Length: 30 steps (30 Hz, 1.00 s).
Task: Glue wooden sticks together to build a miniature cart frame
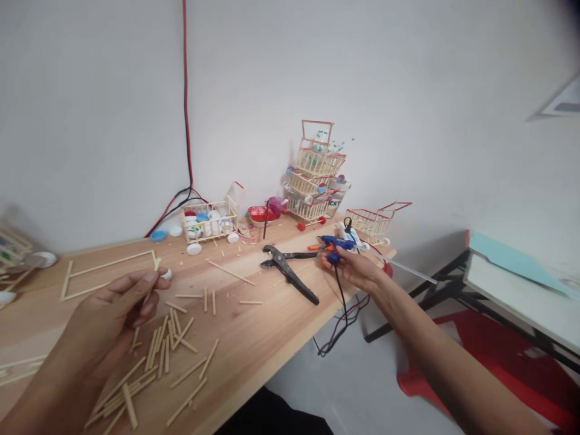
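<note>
Pinched between the thumb and fingers of my left hand (124,296) is a short wooden stick (157,263); its lower part is hidden by the fingers. A white bottle cap (167,274) shows just behind those fingertips. My right hand (356,270) is closed around a blue glue gun (338,242) near the table's right edge, its orange nozzle pointing left. A clear glue stick (408,268) extends from the gun's back. Black-handled pliers (290,275) lie open left of the gun. Below and right of my left hand, several cut sticks (167,344) are scattered over the wooden table (244,356).
A rectangular stick frame (113,263) lies at left. Along the wall stand a small stick cart (211,223) holding bottle caps, a red tray (263,215), stacked stick carts (312,181) and another cart (374,222). The gun's black cord (342,296) hangs over the edge.
</note>
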Available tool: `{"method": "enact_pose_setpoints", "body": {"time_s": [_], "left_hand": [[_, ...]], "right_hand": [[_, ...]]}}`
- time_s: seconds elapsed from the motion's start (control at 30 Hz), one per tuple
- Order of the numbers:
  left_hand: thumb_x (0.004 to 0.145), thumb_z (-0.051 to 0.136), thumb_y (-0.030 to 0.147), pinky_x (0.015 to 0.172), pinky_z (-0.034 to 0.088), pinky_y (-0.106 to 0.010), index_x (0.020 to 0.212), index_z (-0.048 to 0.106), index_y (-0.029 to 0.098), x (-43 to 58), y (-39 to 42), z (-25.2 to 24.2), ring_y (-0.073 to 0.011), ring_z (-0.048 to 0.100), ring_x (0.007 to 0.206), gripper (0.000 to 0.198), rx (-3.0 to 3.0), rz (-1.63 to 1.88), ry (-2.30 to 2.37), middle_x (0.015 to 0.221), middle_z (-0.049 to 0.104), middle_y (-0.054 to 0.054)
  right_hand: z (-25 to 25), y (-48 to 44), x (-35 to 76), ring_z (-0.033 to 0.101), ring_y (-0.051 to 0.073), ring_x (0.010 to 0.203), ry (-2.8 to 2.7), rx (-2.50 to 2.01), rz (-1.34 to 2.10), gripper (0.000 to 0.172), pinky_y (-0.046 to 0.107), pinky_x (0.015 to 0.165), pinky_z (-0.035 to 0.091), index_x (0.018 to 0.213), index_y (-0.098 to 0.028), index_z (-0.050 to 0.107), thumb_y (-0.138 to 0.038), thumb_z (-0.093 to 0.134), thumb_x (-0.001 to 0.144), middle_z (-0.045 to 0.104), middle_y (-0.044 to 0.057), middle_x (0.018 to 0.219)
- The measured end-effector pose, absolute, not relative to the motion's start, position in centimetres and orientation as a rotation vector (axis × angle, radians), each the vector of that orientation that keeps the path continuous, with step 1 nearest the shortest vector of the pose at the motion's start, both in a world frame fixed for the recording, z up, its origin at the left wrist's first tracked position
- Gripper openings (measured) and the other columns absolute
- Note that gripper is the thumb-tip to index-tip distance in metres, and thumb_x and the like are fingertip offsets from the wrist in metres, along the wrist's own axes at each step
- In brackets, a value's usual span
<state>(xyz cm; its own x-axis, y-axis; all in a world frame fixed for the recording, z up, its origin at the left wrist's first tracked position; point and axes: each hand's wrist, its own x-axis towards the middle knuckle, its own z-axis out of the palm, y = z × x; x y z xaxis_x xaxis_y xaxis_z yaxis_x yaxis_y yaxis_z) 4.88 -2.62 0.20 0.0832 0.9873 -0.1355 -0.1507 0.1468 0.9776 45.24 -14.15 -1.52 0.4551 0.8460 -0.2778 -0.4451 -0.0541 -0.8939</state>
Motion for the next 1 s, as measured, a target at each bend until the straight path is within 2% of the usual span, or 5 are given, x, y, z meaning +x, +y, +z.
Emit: {"method": "enact_pose_setpoints", "body": {"time_s": [0.27, 0.47, 0.67, 0.8, 1.0], "left_hand": [[0.047, 0.084, 0.042, 0.037, 0.022, -0.015, 0.068, 0.068, 0.014, 4.5, -2.1, -0.8, -0.0031, 0.034, 0.041, 0.039, 1.004, 1.119, 0.975, 0.048, 0.053, 0.004], [0.055, 0.080, 0.041, 0.038, 0.021, -0.018, 0.071, 0.067, 0.013, 4.8, -2.7, -0.2, -0.0037, 0.034, 0.042, 0.035, 1.037, 1.140, 0.969, 0.052, 0.058, 0.002], [0.063, 0.078, 0.036, 0.039, 0.021, -0.020, 0.073, 0.067, 0.013, 4.6, -2.8, -0.5, -0.0038, 0.034, 0.044, 0.026, 1.056, 1.136, 0.935, 0.068, 0.066, -0.002], [0.066, 0.076, 0.035, 0.039, 0.021, -0.020, 0.073, 0.068, 0.014, 4.6, -2.7, -0.8, -0.0035, 0.034, 0.044, 0.025, 1.072, 1.128, 0.945, 0.063, 0.063, 0.000], [0.068, 0.074, 0.033, 0.038, 0.022, -0.019, 0.073, 0.068, 0.013, 4.7, -2.9, -0.5, -0.0025, 0.035, 0.045, 0.022, 1.106, 1.125, 0.942, 0.078, 0.065, -0.002]], "right_hand": [[-1.7, -16.8, 45.3, 0.068, 0.015, 0.083, -0.581, -1.502, 0.955, 0.006, 0.027, 0.084, 0.055, 0.081, -0.016, 0.067, -0.021, 0.063, 0.082, 0.071, 0.007, 0.089], [-2.0, -17.6, 45.8, 0.066, 0.020, 0.089, -0.708, -1.638, 0.949, 0.025, 0.028, 0.070, 0.057, 0.092, -0.016, 0.068, -0.032, 0.072, 0.074, 0.069, 0.011, 0.098], [-2.0, -17.5, 45.9, 0.067, 0.019, 0.068, -0.732, -1.714, 0.891, 0.019, 0.026, 0.053, 0.056, 0.080, -0.015, 0.067, -0.028, 0.076, 0.070, 0.070, 0.011, 0.083], [-2.1, -17.5, 46.1, 0.066, 0.018, 0.063, -0.785, -1.807, 0.833, 0.022, 0.027, 0.052, 0.055, 0.077, -0.016, 0.064, -0.031, 0.076, 0.067, 0.069, 0.008, 0.077], [-0.1, -17.8, 45.2, 0.058, 0.018, 0.058, -1.210, -2.169, 0.118, 0.024, 0.028, 0.052, 0.044, 0.069, -0.019, 0.060, -0.042, 0.061, 0.076, 0.062, 0.005, 0.062]]}}
